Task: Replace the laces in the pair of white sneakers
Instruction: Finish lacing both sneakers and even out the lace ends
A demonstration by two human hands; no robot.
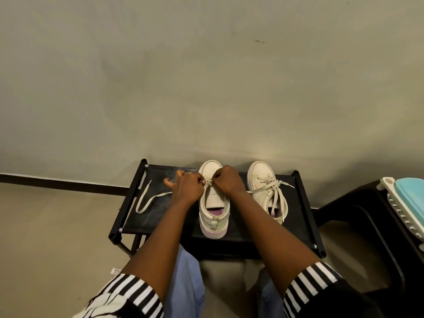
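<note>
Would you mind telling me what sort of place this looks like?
Probably a room at home, perhaps an entryway: a low black shoe rack against a plain wall with a dark skirting strip, on a bare floor.

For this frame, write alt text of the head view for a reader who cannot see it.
Both hands, left hand and right hand, pinch a lace at the front eyelets of the near sneaker on a black rack. The other sneaker sits laced beside it; a loose lace lies left.
</note>
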